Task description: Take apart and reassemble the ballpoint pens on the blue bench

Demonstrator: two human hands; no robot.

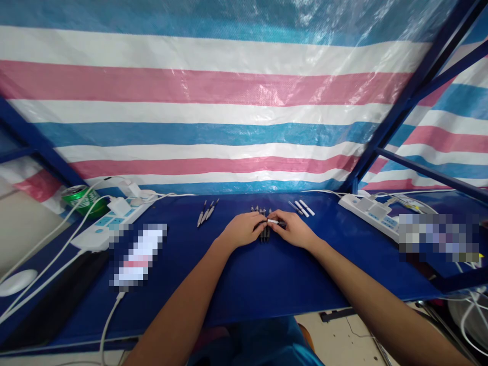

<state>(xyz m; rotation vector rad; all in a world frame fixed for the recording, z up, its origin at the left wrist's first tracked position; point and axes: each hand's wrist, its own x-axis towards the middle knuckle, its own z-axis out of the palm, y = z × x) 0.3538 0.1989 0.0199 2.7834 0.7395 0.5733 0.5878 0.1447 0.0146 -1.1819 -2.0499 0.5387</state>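
My left hand (246,229) and my right hand (293,230) meet over the middle of the blue table, fingers closed. Between their fingertips lies a slim pen (273,221) with a white section and dark ends, held roughly level. Beneath the hands, a row of grey pens (264,237) lies side by side, partly hidden by the fingers. Off to the left rest several loose grey pens (208,213), slanted. Beyond my right hand are white slim tubes (304,207), also lying at a slant. Small details of the held pen are too fine to make out.
A white power strip (91,236) with plugs and a green can (84,201) stand at left, near a blurred phone (140,254) on a cable. Another power strip (371,216) lies at right. Blue frame posts (396,117) and a striped sheet (229,86) enclose the table.
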